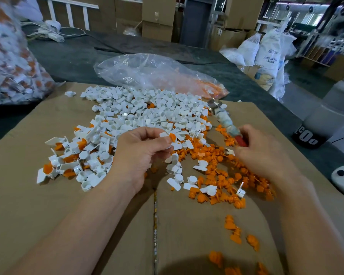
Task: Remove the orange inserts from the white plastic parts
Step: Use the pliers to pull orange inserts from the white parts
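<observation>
Head view: your left hand point(139, 153) pinches one white plastic part point(164, 134) with an orange insert point(172, 137) seated in it, fingers point(155, 134) curled round it — just above the cardboard point(38, 215) covering the table point(68, 62). Your right hand point(266, 153) grips the red handle of a tool point(224, 118) whose metal head points away. White parts point(147, 110) are heaped beyond your hands; loose orange inserts point(213, 155) lie between them.

Bare cardboard point(28, 215) at near left gives open passage — the white parts pile point(147, 108) blocks the centre, orange inserts point(216, 175) the right, a plastic bag point(147, 74) lies behind.
</observation>
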